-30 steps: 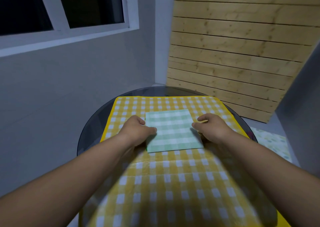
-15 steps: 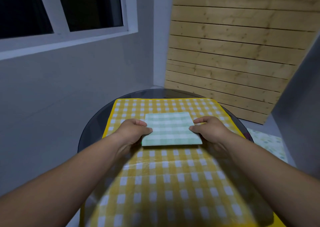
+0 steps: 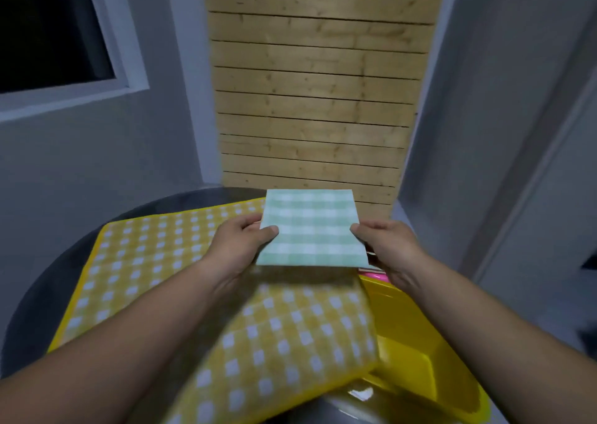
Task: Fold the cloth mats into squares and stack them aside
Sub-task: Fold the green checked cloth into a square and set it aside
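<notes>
Green mat [image 3: 311,228], folded square, held flat above the counter [image 3: 42,297] at its far right. Left hand [image 3: 240,246] grips its left edge, thumb on top; right hand [image 3: 384,249] grips its right edge. Yellow cloth [image 3: 155,262] lies spread on the counter. Yellow bin [image 3: 410,336] sits below the right hand.
</notes>
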Motion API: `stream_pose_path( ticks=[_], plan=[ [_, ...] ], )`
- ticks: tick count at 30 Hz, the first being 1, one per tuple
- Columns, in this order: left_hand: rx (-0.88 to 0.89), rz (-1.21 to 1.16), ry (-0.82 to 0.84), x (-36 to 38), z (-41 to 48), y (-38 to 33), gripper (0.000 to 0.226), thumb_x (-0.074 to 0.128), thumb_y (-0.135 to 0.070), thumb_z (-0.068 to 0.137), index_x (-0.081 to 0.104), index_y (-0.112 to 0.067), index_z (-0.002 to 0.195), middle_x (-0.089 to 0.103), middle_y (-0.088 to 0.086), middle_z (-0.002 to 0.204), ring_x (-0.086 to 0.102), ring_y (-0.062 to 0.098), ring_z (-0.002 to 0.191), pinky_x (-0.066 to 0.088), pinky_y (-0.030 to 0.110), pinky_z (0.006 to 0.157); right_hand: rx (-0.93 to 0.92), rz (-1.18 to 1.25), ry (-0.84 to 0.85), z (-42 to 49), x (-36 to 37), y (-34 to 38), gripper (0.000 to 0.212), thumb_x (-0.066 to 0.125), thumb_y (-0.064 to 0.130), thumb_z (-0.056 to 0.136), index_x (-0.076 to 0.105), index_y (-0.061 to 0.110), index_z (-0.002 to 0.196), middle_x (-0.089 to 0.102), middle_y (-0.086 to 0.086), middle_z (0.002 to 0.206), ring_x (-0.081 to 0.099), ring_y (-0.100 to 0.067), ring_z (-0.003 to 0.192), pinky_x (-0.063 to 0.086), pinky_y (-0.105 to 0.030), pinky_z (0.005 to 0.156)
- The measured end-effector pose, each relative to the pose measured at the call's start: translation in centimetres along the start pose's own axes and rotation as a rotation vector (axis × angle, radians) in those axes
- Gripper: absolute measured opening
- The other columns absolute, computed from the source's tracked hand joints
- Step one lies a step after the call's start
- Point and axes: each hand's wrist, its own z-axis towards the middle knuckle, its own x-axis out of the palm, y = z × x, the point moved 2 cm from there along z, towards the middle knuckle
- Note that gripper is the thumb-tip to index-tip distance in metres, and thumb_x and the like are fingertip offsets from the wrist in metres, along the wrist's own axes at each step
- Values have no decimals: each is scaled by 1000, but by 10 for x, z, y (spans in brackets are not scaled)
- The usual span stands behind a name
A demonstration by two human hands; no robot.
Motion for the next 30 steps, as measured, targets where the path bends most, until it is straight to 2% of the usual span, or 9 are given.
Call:
stream_pose_path(
  ticks=[5, 8, 10, 13, 18, 20, 24, 27, 30],
  plan=[
    [94, 128, 77, 93, 53, -5, 18, 69, -5, 90, 72, -9, 107, 78, 5, 98, 74, 14, 83, 59, 31, 76, -56, -27, -125, 47, -78, -5, 23, 71, 21, 88, 69, 13, 109, 72, -3, 92, 67, -18, 76, 51, -30, 63],
    [91, 152, 113, 144, 93, 1, 20, 72, -9, 88, 72, -12, 108, 78, 3, 96, 73, 15, 81, 60, 26, 71, -45, 3, -177, 87, -117, -14, 37, 73, 25, 86, 66, 10, 120, 73, -8, 103, 69, -29, 97, 57, -48, 86],
    [44, 137, 108, 172, 120, 14, 21, 72, -8, 88, 73, -9, 109, 77, 7, 99, 74, 20, 84, 60, 26, 69, -35, 17, -201, 117, -137, -24, 37, 73, 24, 86, 67, 11, 120, 73, -12, 105, 68, -34, 101, 54, -54, 92],
    [-47, 129, 95, 208, 158, 40, 26, 71, -13, 90, 70, -5, 115, 75, 12, 107, 73, 28, 90, 60, 33, 68, -14, 36, -235, 157, -159, -43, 27, 72, 18, 87, 69, 8, 112, 73, -18, 103, 68, -36, 99, 56, -51, 91],
    [-122, 184, 99, 254, 198, 79, 30, 70, -12, 92, 65, -5, 120, 71, 7, 102, 68, 18, 78, 56, 27, 59, 28, 58, -273, 213, -180, -81, 27, 72, 13, 87, 69, 0, 111, 73, -15, 102, 70, -30, 93, 56, -45, 91],
    [-140, 231, 88, 268, 216, 99, 32, 72, -11, 91, 64, -4, 120, 68, 4, 96, 67, 17, 76, 57, 30, 64, 48, 70, -291, 236, -188, -99, 28, 72, 12, 87, 69, -1, 111, 73, -17, 104, 70, -30, 93, 56, -44, 92],
    [-158, 393, 39, 285, 248, 142, 30, 76, -20, 87, 63, -7, 111, 69, 11, 108, 67, 31, 96, 57, 47, 92, 62, 46, -338, 274, -192, -132, 32, 74, 13, 85, 69, 0, 114, 72, -15, 108, 69, -29, 99, 54, -44, 96],
    [-143, 513, -2, 293, 267, 172, 38, 78, -30, 83, 63, -6, 109, 69, 12, 111, 66, 34, 99, 56, 47, 91, 51, -19, -363, 291, -188, -156, 24, 73, 14, 86, 72, 3, 106, 72, -8, 100, 68, -25, 96, 53, -41, 96],
    [-173, 661, -69, 302, 277, 199, 53, 75, -40, 81, 60, -7, 120, 63, 14, 120, 62, 35, 106, 55, 47, 93, 49, -63, -355, 303, -186, -179, 31, 73, 19, 86, 70, 4, 113, 72, -7, 107, 68, -24, 97, 54, -41, 96]
  ],
)
